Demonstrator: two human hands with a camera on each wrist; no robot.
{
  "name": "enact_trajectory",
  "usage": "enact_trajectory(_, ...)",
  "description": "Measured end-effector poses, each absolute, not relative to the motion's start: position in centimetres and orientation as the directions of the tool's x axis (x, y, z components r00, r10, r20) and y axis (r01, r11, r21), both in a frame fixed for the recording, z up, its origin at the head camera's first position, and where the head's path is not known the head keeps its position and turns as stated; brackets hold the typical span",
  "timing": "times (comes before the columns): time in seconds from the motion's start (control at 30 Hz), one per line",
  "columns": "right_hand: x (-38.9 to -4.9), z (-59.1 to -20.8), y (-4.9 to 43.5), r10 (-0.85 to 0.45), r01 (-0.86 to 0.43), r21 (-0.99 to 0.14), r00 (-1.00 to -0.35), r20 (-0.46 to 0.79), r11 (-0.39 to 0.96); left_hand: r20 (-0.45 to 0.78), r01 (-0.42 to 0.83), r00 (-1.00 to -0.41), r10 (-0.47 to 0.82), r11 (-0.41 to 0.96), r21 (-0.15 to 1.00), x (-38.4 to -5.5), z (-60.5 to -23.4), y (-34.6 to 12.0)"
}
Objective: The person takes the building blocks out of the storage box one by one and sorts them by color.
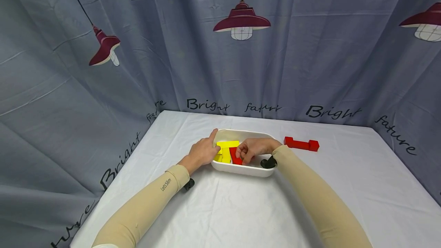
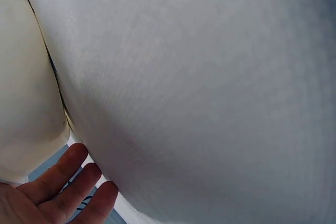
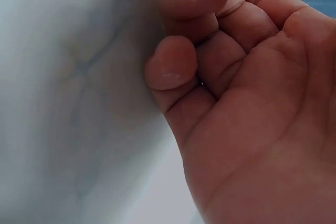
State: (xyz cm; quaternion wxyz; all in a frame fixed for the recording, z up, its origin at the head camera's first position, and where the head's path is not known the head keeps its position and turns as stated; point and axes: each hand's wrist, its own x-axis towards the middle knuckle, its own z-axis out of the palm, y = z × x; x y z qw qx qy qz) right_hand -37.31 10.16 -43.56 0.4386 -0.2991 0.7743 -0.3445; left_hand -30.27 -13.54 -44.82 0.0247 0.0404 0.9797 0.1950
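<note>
A white plastic tray [image 1: 241, 169] stands on the table, with several yellow blocks [image 1: 228, 144] laid flat in its left part. Beside them in the tray is a red block [image 1: 235, 155]. My left hand [image 1: 203, 150] holds the tray's left end, thumb over the rim and index finger pointing along it. In the left wrist view, fingers [image 2: 71, 169] of that hand lie by the tray's outer wall [image 2: 31, 87]. My right hand [image 1: 253, 150] reaches into the tray and pinches the red block at its right side. Curled fingers [image 3: 176, 64] fill the right wrist view; the block is hidden there.
A red dumbbell-shaped piece [image 1: 301, 144] lies on the white tablecloth [image 1: 344, 179], just right of the tray. Behind the table hangs a grey curtain [image 1: 193, 68] printed with lamps. Black wrist devices [image 1: 268, 162] show under both wrists.
</note>
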Motion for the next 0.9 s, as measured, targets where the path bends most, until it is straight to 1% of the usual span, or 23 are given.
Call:
enact_trajectory(0.47,-37.19,-43.40,10.29,-0.766,-0.149,-0.798,-0.427,-0.480,0.584,-0.041,0.059,-0.996,0.081,0.922,0.383,-30.32,-44.73,-13.44)
enact_trajectory(0.9,-37.05,-42.72,10.05,-0.738,-0.159,-0.783,-0.485,-0.469,0.601,-0.029,0.070,-0.996,0.087,0.923,0.380,-30.28,-44.87,-13.60)
